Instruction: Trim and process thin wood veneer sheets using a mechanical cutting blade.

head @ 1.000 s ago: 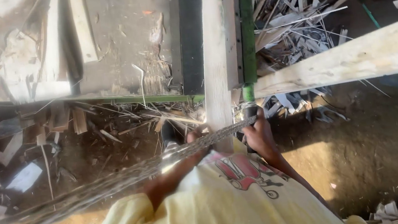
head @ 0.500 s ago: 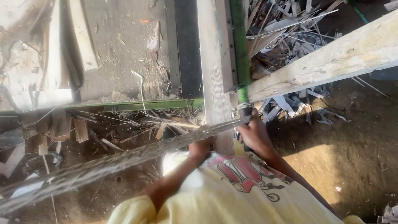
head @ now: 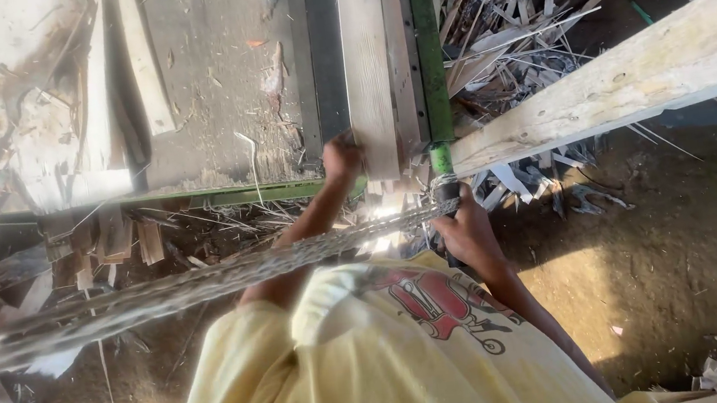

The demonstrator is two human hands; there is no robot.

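Our left hand (head: 340, 155) presses the near end of the long pale wooden plank (head: 366, 64) on the green-framed saw desk (head: 221, 195). Our right hand (head: 464, 229) wraps the green lever (head: 442, 161). Most of the plank lies ahead, so we judge the pass barely begun.

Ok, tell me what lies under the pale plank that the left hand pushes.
The plank rests on the grey saw table, against a green rail. The left hand covers its near end; the surface beneath is hidden.

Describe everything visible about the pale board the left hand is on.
The pale, narrow wooden board lies flat on the grey work table, running lengthwise away from the person between a dark metal strip and a green rail. Its surface looks rough-sawn and unpainted, with faint grain. The left hand presses its near end at the table edge; the far end leaves the frame.
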